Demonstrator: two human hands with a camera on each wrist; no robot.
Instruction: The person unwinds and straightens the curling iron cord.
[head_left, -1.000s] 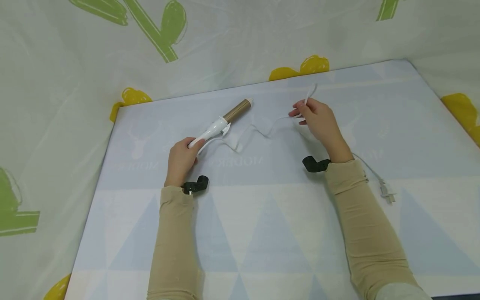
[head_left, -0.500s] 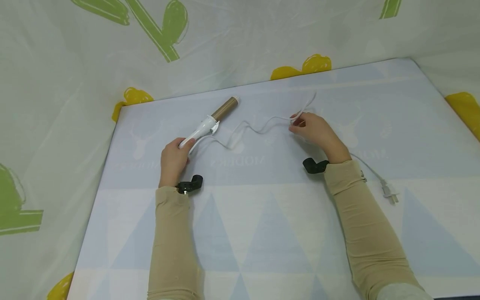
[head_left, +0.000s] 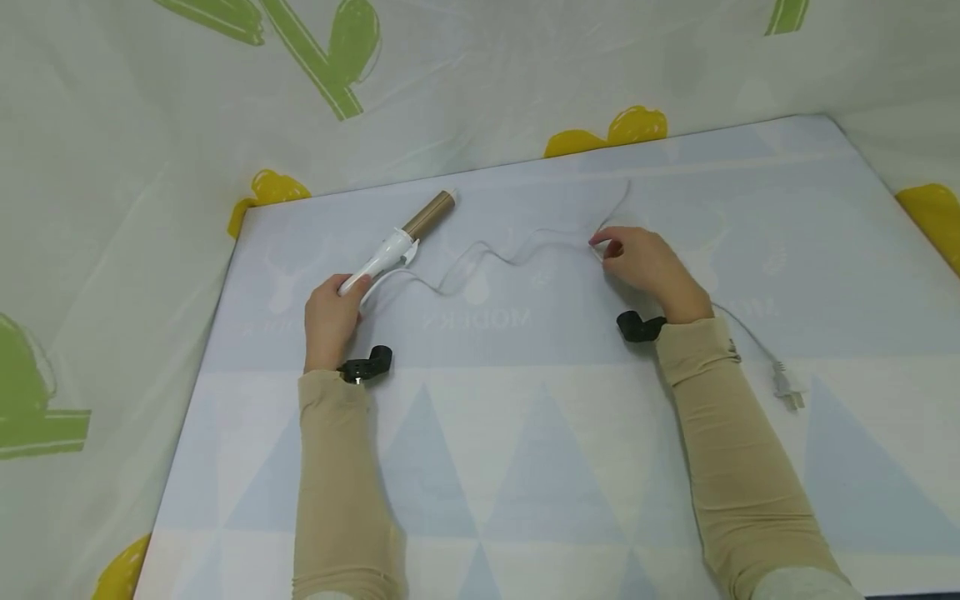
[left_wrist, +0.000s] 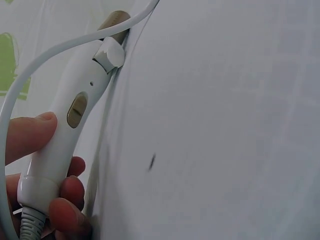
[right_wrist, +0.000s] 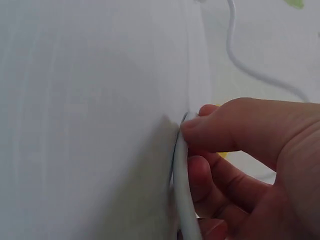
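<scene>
My left hand (head_left: 330, 321) grips the white handle of a curling iron (head_left: 388, 254) in the head view, its gold barrel pointing up and to the right. The left wrist view shows the thumb beside a gold button (left_wrist: 77, 110) on the curling iron's handle, with fingers curled round the lower end. From the handle a white cord (head_left: 480, 245) runs in waves across to my right hand (head_left: 648, 262). In the right wrist view, thumb and fingers pinch the cord (right_wrist: 184, 185). The two-pronged plug (head_left: 787, 388) lies right of the right forearm.
The table (head_left: 525, 467) wears a pale cloth with blue triangles and faint deer prints. Behind and to the left hangs a white sheet (head_left: 480, 75) with green and yellow shapes. Black wrist cameras (head_left: 367, 364) sit on both wrists.
My left hand has moved left with the curling iron. The right hand has come down a little with the cord, from a raised pinch to a lower one, while the cord between the hands shifted.
</scene>
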